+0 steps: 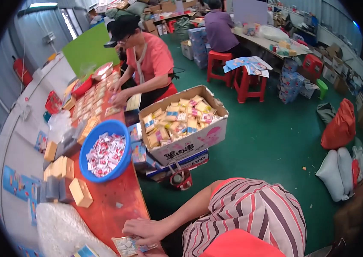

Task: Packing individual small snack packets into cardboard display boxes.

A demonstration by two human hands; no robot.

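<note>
Neither of my hands is in view. Close in front, at the lower edge, a person in a striped top and a red cap (241, 245) bends toward the red-topped table (121, 195). That person's hand (145, 228) lies over a small shallow wooden tray (126, 246) with pale pieces in it; part of a second hand shows at the picture's edge. On the table stand a blue basin (85, 165) of small red-and-white packets (107, 154) and several pale wooden boxes (80, 192).
Farther along the table, a person in a pink top (155, 58) handles small items. A carton (185, 143) heaped with packed wooden pieces stands beside the table. Bubble wrap (63, 229) lies at lower left. Red stools (249, 85) and sacks (335, 171) stand on the green floor.
</note>
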